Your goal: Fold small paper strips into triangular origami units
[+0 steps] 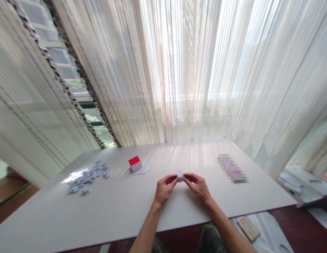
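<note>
A small folded piece of white paper (179, 173) is pinched between the fingertips of both hands, just above the white table. My left hand (165, 189) grips its left side, with thumb and fingers closed. From the right, my right hand (199, 186) holds the other side in the same kind of pinch. The fingers partly cover the paper, so its full shape is hidden. Farther off to the left lies a loose heap of small folded paper pieces (91, 177), apart from both hands.
A red and white box-shaped block (135, 163) stands on the table (113, 214) beside flat white paper (141, 169). A pixelated pinkish item (232, 168) lies to the right. Sheer curtains (179, 70) hang behind the table. Below right is a wooden box (249, 228).
</note>
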{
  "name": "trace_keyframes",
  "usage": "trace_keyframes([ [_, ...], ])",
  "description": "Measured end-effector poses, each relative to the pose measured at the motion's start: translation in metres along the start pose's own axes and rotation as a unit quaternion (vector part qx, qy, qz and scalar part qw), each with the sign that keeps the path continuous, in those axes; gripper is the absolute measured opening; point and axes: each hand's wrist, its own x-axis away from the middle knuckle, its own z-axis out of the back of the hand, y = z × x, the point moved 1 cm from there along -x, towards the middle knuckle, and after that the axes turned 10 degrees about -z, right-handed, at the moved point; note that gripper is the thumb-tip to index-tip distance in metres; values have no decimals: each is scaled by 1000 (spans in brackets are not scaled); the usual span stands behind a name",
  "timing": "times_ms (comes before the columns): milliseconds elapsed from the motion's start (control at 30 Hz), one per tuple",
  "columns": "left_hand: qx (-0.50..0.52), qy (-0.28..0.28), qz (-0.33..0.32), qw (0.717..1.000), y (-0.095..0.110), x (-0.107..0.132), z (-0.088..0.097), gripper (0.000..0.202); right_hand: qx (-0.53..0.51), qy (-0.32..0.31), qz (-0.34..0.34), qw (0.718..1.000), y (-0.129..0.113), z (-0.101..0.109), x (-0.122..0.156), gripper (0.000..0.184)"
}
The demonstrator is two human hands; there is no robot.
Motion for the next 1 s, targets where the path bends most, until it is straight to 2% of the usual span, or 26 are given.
trace_keyframes([
  [200,-16,-5,2,1000,-1,1,1,31,34,21,2,999,0,0,1,28],
  [400,-40,-7,-12,999,1,1,-1,29,27,17,-8,999,-1,2,0,28],
  [533,-40,4,-9,999,1,2,-1,33,3,17,-11,1000,1,2,-1,28],
  [733,-4,-8,11,1000,-1,2,-2,41,-22,9,-9,1000,4,0,1,26],
  [1000,-46,-13,-11,999,5,2,-3,30,71,19,35,997,0,0,1,21],
])
